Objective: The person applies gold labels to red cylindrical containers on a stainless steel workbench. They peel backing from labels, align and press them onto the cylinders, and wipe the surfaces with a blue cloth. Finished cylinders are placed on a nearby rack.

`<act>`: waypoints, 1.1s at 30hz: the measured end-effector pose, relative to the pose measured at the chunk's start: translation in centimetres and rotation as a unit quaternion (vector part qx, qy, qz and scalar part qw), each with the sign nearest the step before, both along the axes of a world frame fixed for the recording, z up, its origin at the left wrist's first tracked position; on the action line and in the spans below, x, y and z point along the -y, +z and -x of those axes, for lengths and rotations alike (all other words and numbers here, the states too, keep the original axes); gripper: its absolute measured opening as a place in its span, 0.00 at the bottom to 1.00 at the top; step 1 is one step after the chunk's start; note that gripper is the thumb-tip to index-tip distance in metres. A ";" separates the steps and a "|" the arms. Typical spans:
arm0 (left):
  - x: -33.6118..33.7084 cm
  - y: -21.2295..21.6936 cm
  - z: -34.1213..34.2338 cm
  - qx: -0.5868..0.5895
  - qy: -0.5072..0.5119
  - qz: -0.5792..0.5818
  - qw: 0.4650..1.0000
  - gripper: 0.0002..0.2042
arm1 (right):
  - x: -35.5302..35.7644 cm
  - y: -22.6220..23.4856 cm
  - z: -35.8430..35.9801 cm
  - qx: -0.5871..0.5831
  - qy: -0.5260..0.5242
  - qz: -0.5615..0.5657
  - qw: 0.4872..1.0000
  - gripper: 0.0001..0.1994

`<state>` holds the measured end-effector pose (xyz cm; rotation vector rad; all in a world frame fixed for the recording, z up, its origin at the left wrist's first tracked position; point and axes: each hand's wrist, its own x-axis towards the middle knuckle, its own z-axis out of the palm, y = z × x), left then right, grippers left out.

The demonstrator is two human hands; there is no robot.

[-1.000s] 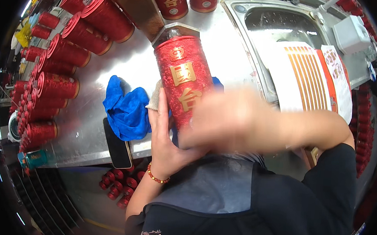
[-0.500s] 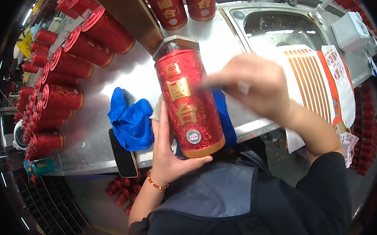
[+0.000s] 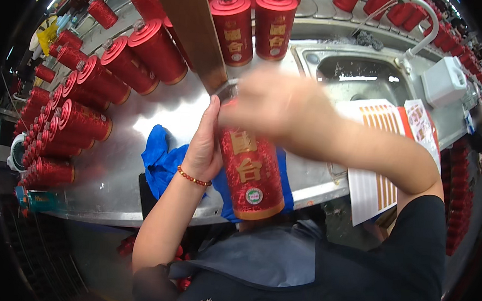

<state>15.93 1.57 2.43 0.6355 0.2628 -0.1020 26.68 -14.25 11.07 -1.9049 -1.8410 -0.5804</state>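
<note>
A tall red bottle (image 3: pixel 249 173) with gold characters and a small round sticker near its base is held upright above the steel counter's front edge. My left hand (image 3: pixel 205 148) grips its left side; a red bead bracelet is on that wrist. My right hand (image 3: pixel 280 106), blurred by motion, covers the bottle's top, so the cap is hidden. A crumpled blue cloth (image 3: pixel 162 159) lies on the counter just behind the bottle and under my left hand.
Many red bottles lie in rows at the left (image 3: pixel 81 120); two stand upright at the back (image 3: pixel 252 25). A steel sink (image 3: pixel 363 75) with a white box (image 3: pixel 444 81) is at the right, striped label sheets (image 3: pixel 383 155) beside it. A wooden post (image 3: pixel 191 27) rises mid-counter.
The bottle has been brought upright and closer to me. My right hand moved from its right side onto its top. My left hand slid higher up the bottle.
</note>
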 end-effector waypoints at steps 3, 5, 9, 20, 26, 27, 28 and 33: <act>-0.4 -2.1 -1.0 0.006 -0.048 0.055 0.997 0.32 | 1.2 -0.4 4.2 -0.046 0.130 0.126 0.982 0.07; 0.7 0.0 -0.6 -0.025 0.001 -0.017 1.000 0.33 | 0.3 -0.3 2.7 -0.176 0.115 0.171 0.963 0.07; 0.5 0.0 -0.3 -0.023 0.009 -0.033 0.999 0.36 | -1.0 -0.5 -0.5 0.001 0.020 0.021 1.000 0.09; -2.4 -0.4 -2.0 -0.024 -0.039 -0.051 0.998 0.34 | 1.0 -2.5 2.4 0.027 0.093 -0.025 0.995 0.07; -1.6 0.5 -2.9 -0.046 -0.017 -0.050 0.998 0.28 | 1.1 -1.8 0.8 -0.265 0.089 0.029 0.960 0.12; -1.8 0.2 -2.6 -0.047 -0.014 -0.063 0.997 0.28 | 0.3 -1.3 -2.3 -0.200 0.039 -0.018 0.979 0.11; -1.8 -0.1 -2.5 -0.042 -0.014 -0.071 0.996 0.28 | 0.7 -0.5 -4.1 -0.094 -0.061 0.006 0.994 0.09; 0.4 -1.6 -0.9 0.016 0.027 -0.030 0.999 0.36 | 6.1 -4.2 5.5 -0.113 0.139 0.000 0.984 0.11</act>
